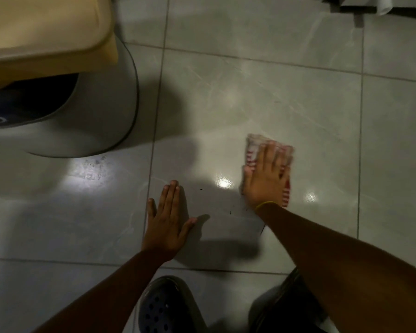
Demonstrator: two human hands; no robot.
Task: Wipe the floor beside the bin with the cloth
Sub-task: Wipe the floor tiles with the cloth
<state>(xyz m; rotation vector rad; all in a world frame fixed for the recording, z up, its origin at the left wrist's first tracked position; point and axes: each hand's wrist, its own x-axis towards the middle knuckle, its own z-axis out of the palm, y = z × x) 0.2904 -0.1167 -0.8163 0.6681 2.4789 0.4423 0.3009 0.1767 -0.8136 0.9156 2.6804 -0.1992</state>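
Note:
A red-and-white striped cloth [252, 150] lies flat on the pale glossy floor tiles [286, 99], right of centre. My right hand [265, 176] presses down on it with fingers spread; the hand and cloth are motion-blurred. A thin yellow band circles that wrist. My left hand [167, 222] rests palm-down on the bare tile to the left, fingers apart, holding nothing. The grey bin [101, 111] with a beige lid [46, 32] stands at the upper left, well apart from both hands.
A few small dark specks [231, 212] lie on the tile between my hands. A dark perforated clog [163, 306] sits at the bottom centre. White and grey furniture edges [360, 6] show at the top right. A scuffed patch [91, 168] marks the floor below the bin.

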